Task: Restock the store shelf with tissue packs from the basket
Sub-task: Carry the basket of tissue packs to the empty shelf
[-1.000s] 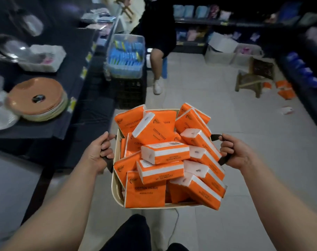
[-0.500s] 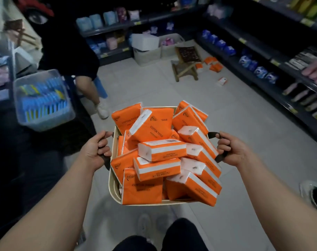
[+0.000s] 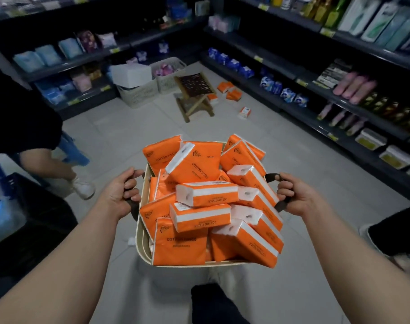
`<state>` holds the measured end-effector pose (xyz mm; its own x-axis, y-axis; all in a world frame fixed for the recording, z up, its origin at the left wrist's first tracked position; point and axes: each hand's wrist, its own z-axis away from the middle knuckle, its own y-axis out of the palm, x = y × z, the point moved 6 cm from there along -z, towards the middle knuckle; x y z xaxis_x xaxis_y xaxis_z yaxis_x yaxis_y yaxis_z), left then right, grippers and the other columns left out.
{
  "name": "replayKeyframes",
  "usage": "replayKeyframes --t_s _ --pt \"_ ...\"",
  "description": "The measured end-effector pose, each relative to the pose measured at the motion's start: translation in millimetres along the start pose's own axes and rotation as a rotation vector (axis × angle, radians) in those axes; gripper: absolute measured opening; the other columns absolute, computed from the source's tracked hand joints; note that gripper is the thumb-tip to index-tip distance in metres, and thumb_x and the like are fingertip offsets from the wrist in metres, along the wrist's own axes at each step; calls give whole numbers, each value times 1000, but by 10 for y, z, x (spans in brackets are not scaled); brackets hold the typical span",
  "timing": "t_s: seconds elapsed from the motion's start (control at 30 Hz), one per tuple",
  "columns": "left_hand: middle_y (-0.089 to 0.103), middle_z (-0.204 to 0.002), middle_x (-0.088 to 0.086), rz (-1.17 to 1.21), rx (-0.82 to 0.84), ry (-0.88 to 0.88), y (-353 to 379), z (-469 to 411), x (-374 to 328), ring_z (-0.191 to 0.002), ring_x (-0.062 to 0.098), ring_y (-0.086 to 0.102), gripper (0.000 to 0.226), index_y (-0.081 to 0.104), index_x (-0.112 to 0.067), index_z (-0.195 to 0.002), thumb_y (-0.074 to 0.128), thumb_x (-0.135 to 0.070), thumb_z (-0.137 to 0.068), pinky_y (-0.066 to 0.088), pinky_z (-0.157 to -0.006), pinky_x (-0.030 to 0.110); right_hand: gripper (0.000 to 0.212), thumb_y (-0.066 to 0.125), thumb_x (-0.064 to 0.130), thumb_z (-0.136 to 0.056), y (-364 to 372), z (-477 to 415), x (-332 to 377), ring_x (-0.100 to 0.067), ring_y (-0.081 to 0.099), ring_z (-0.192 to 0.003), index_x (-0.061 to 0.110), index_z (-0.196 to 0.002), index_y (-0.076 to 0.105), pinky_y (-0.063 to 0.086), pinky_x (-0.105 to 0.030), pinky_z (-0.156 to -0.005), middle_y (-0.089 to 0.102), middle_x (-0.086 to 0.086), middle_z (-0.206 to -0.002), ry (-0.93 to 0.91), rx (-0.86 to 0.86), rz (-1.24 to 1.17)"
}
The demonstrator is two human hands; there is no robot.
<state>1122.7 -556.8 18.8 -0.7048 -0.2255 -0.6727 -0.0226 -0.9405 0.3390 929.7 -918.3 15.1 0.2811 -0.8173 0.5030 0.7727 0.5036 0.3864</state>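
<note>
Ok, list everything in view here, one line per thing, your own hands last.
tissue packs: a dozen or more, orange and white, heaped in the basket
basket: one, cream, carried at centre
loose tissue packs: at least four, orange, on the floor by the stool
stool: one, brown, folding, on the floor ahead
storage baskets: two, pale, against the far shelves
shelves: dark, stocked, far wall and right side
another person's shoe: one, white, left
left hand: grips the dark left handle
right hand: grips the dark right handle
</note>
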Motion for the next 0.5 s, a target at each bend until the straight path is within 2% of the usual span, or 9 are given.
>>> replayKeyframes --t_s 0.5 --pt "29 -38 -10 -71 49 -19 1929 -1860 -911 -30 5 22 25 61 -16 -84 47 -33 -97 24 -35 14 27 48 29 -97 378 -1304 2102 -5 28 -30 15 -73 53 27 -16 -33 35 7 -38 -51 -49 -62"
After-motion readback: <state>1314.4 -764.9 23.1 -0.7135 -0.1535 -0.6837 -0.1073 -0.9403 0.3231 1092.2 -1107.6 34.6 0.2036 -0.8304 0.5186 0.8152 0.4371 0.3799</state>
